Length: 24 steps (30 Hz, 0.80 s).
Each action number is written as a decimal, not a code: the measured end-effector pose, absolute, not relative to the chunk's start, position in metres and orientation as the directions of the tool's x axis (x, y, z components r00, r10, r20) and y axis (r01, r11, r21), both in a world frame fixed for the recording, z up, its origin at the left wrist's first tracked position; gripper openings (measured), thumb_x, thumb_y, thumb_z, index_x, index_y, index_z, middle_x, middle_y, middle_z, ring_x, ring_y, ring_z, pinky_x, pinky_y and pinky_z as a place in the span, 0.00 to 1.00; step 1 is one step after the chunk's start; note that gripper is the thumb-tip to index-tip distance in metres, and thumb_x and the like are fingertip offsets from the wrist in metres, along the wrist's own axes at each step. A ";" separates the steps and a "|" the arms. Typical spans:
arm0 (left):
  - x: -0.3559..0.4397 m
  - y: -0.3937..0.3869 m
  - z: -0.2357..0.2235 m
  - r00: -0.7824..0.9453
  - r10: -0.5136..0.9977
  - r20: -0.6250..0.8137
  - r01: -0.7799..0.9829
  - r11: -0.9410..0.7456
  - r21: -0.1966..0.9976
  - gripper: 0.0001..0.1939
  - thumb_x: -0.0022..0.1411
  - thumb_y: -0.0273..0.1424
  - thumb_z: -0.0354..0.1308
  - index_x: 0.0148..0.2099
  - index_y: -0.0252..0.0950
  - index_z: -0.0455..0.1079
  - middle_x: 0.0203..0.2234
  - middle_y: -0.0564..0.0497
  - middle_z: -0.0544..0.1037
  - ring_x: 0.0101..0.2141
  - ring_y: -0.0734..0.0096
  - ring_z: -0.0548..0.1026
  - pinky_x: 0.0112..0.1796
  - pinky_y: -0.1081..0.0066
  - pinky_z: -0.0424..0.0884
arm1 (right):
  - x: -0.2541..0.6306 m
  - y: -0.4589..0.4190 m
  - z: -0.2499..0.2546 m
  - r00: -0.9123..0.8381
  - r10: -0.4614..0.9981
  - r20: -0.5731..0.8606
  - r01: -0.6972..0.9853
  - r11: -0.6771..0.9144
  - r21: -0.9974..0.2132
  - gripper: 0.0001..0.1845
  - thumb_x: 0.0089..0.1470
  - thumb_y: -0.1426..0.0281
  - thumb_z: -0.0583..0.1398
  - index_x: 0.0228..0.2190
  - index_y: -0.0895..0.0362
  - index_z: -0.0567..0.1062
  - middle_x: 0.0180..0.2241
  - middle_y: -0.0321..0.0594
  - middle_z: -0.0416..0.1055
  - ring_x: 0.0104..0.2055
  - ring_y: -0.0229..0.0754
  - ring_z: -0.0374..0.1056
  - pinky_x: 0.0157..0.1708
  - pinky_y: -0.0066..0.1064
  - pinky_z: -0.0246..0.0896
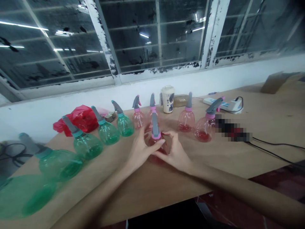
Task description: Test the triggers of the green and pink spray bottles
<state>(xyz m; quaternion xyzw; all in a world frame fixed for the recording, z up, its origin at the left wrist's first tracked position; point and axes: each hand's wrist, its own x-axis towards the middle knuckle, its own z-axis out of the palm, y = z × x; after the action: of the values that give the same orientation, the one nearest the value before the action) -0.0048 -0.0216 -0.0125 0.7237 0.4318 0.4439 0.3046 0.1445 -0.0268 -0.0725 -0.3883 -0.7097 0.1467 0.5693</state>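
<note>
Both my hands wrap round one pink spray bottle (156,135) with a grey trigger head, standing upright on the wooden table (250,152). My left hand (140,149) cups its left side, fingers curled over the front. My right hand (175,152) cups its right side, fingertips touching the bottle's neck. Behind it stand several more pink spray bottles (187,119). A row of green spray bottles (107,130) runs off to the left, the nearest ones blurred.
A paper cup (168,98) stands by the wall under the window. A red plastic bag (79,119) lies at the back left. A white power strip (226,105) and black cables (274,149) lie to the right. A cardboard piece (276,81) is far right.
</note>
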 end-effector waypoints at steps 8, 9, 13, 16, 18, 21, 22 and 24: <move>0.013 -0.021 0.004 0.118 0.905 0.409 0.498 -0.410 0.764 0.22 0.54 0.39 0.62 0.50 0.38 0.63 0.37 0.48 0.72 0.39 0.60 0.74 0.42 0.58 0.71 | 0.137 -0.032 -0.081 -0.107 0.675 0.730 0.329 0.717 -0.615 0.44 0.40 0.59 0.69 0.53 0.50 0.52 0.50 0.47 0.60 0.53 0.54 0.60 0.52 0.52 0.59; 0.013 -0.018 0.002 0.114 0.890 0.441 0.540 -0.428 0.725 0.20 0.55 0.39 0.61 0.48 0.38 0.65 0.38 0.48 0.71 0.40 0.60 0.73 0.42 0.58 0.71 | 0.138 -0.031 -0.083 -0.118 0.682 0.722 0.327 0.713 -0.620 0.46 0.39 0.58 0.70 0.54 0.50 0.52 0.50 0.47 0.60 0.54 0.54 0.59 0.53 0.52 0.58; 0.014 -0.004 -0.006 0.117 0.870 0.478 0.552 -0.457 0.697 0.11 0.56 0.33 0.58 0.43 0.42 0.66 0.35 0.52 0.71 0.35 0.65 0.73 0.37 0.63 0.71 | 0.147 -0.023 -0.087 -0.204 0.802 0.562 0.302 0.597 -0.743 0.47 0.38 0.54 0.69 0.54 0.53 0.55 0.51 0.48 0.61 0.54 0.53 0.61 0.52 0.50 0.60; 0.014 0.004 -0.012 0.094 0.899 0.429 0.471 -0.419 0.776 0.11 0.55 0.30 0.57 0.42 0.40 0.67 0.28 0.55 0.72 0.27 0.70 0.72 0.32 0.67 0.71 | 0.155 -0.012 -0.086 -0.331 0.848 0.414 0.337 0.516 -0.787 0.46 0.40 0.52 0.67 0.56 0.53 0.56 0.51 0.47 0.64 0.54 0.54 0.62 0.52 0.50 0.60; 0.014 0.008 -0.015 0.083 0.903 0.421 0.433 -0.414 0.801 0.11 0.53 0.29 0.57 0.42 0.38 0.68 0.28 0.55 0.74 0.27 0.71 0.73 0.33 0.69 0.71 | 0.159 -0.003 -0.084 -0.390 0.834 0.389 0.379 0.531 -0.758 0.48 0.38 0.51 0.68 0.56 0.53 0.57 0.52 0.48 0.64 0.54 0.55 0.62 0.53 0.52 0.58; 0.011 0.013 -0.014 0.093 0.901 0.424 0.412 -0.422 0.807 0.13 0.52 0.28 0.57 0.42 0.37 0.68 0.29 0.54 0.76 0.29 0.71 0.75 0.33 0.70 0.72 | 0.159 0.011 -0.084 -0.443 0.790 0.424 0.397 0.597 -0.697 0.51 0.35 0.50 0.68 0.57 0.53 0.57 0.53 0.48 0.64 0.55 0.57 0.60 0.54 0.53 0.55; 0.009 0.014 -0.014 0.106 0.900 0.423 0.411 -0.427 0.805 0.14 0.52 0.28 0.57 0.44 0.38 0.68 0.29 0.54 0.76 0.30 0.70 0.75 0.33 0.70 0.72 | 0.157 0.015 -0.085 -0.461 0.772 0.437 0.392 0.619 -0.680 0.52 0.34 0.50 0.68 0.58 0.53 0.56 0.53 0.49 0.64 0.55 0.57 0.60 0.54 0.53 0.55; 0.005 0.017 -0.013 0.138 0.896 0.422 0.413 -0.439 0.798 0.15 0.53 0.30 0.58 0.45 0.39 0.68 0.31 0.52 0.77 0.32 0.68 0.76 0.35 0.68 0.73 | 0.153 0.022 -0.087 -0.495 0.739 0.457 0.381 0.657 -0.650 0.54 0.33 0.49 0.69 0.58 0.53 0.55 0.54 0.49 0.63 0.54 0.58 0.61 0.54 0.55 0.55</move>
<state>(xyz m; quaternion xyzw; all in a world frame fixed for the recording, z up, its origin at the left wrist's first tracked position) 0.0052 0.0169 -0.0130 0.7085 0.4620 0.4665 0.2587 0.1534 0.0219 -0.0869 -0.3371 -0.8306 0.2402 0.3726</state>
